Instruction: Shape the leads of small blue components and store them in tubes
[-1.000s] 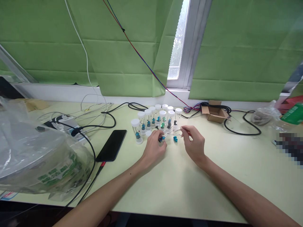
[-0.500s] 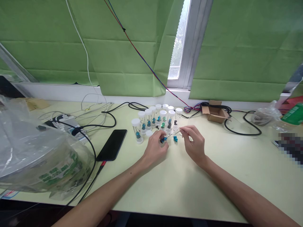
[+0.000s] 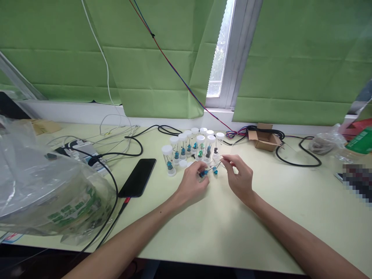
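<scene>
My left hand (image 3: pixel 195 179) is closed around a small blue-and-dark part (image 3: pixel 203 173) at its fingertips. From that part a thin wire-like stem slants up toward my right hand (image 3: pixel 240 173), whose thumb and forefinger pinch its far end. Between the hands, another small blue part (image 3: pixel 215 170) rests on the table. Just behind them stand several clear tubes (image 3: pixel 200 147) with white caps, each holding a small blue, green or dark part on a thin stem. One capped tube (image 3: pixel 169 161) stands apart at the left, near a loose white cap (image 3: pixel 183 164).
A black phone (image 3: pixel 138 177) lies left of the tubes, beside a large plastic bag (image 3: pixel 52 193). Black cables and a power strip (image 3: pixel 84 153) sit behind the bag. At the right are a small open cardboard box (image 3: pixel 265 140), coiled wires and a green-labelled bottle (image 3: pixel 360 141).
My left hand has shifted slightly right and down, bringing the held blue part closer to the one on the table. My right hand keeps its pinch, almost in place.
</scene>
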Demonstrator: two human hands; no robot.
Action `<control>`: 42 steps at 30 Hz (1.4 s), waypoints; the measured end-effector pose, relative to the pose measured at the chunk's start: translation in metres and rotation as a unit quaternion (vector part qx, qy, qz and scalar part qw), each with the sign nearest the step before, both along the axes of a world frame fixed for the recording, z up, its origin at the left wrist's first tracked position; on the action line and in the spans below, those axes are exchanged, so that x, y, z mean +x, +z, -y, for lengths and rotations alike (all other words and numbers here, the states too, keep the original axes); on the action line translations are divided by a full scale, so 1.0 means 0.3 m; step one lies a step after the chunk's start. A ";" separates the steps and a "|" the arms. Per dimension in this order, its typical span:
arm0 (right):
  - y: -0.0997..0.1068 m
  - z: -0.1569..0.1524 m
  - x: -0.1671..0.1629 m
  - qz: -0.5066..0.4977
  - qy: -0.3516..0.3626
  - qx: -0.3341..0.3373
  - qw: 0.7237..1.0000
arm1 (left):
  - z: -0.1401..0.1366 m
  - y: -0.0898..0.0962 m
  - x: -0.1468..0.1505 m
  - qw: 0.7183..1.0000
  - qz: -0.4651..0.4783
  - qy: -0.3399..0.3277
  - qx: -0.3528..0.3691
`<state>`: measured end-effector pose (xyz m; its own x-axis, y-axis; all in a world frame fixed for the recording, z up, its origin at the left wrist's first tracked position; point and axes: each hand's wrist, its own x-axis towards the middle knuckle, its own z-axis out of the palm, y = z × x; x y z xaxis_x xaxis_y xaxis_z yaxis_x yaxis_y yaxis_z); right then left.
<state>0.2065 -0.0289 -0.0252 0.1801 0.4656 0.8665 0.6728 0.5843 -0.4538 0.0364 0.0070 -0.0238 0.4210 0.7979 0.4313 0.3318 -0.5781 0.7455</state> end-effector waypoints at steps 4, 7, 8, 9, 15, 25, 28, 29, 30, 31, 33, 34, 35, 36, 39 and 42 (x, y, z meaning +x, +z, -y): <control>-0.006 -0.001 0.002 -0.027 0.011 -0.023 0.999 | 0.002 0.002 0.000 1.000 0.003 -0.001 -0.015; -0.013 -0.004 0.003 -0.051 0.009 -0.031 0.998 | 0.004 0.004 -0.001 1.000 0.008 -0.006 -0.023; -0.015 -0.006 0.002 -0.055 0.007 -0.030 0.998 | 0.004 0.004 -0.001 1.000 0.010 -0.009 -0.024; -0.016 -0.007 0.002 -0.059 0.005 -0.029 0.998 | 0.005 0.005 -0.001 1.000 0.012 -0.013 -0.024; -0.003 0.000 -0.005 -0.071 0.008 -0.031 0.997 | 0.007 0.012 0.002 0.998 0.030 -0.026 -0.045; 0.007 0.004 -0.017 -0.068 0.062 -0.099 0.991 | 0.008 0.013 0.003 0.989 0.089 -0.031 -0.109; -0.007 -0.001 -0.022 -0.041 0.093 -0.130 0.986 | 0.017 0.016 0.006 0.987 0.092 -0.067 -0.109; -0.012 -0.003 -0.024 -0.036 0.102 -0.136 0.985 | 0.020 0.016 0.007 0.987 0.091 -0.080 -0.109; -0.016 -0.005 -0.025 -0.033 0.108 -0.140 0.984 | 0.022 0.016 0.008 0.986 0.088 -0.090 -0.110; -0.019 -0.006 -0.026 -0.032 0.113 -0.142 0.983 | 0.023 0.015 0.008 0.986 0.084 -0.096 -0.108; -0.024 -0.008 -0.026 -0.033 0.115 -0.141 0.983 | 0.023 0.012 0.006 0.988 0.068 -0.100 -0.095; -0.025 -0.008 -0.026 -0.034 0.114 -0.138 0.983 | 0.021 0.011 0.004 0.990 0.056 -0.098 -0.083; -0.026 -0.009 -0.025 -0.034 0.113 -0.135 0.984 | 0.018 0.011 0.002 0.992 0.042 -0.095 -0.069; -0.027 -0.008 -0.025 -0.033 0.113 -0.132 0.984 | 0.015 0.012 -0.002 0.994 0.026 -0.091 -0.051; -0.028 -0.007 -0.023 -0.038 0.109 -0.128 0.985 | 0.005 0.020 -0.015 0.997 -0.010 -0.073 0.005; -0.029 -0.007 -0.022 -0.046 0.105 -0.131 0.985 | -0.006 0.025 -0.028 0.996 -0.027 -0.068 0.045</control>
<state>0.2000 -0.0270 -0.0340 0.1276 0.7065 0.6962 0.4992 0.5608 -0.6606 0.0280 0.0090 -0.0163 0.5465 0.6913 0.4727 0.2843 -0.6841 0.6717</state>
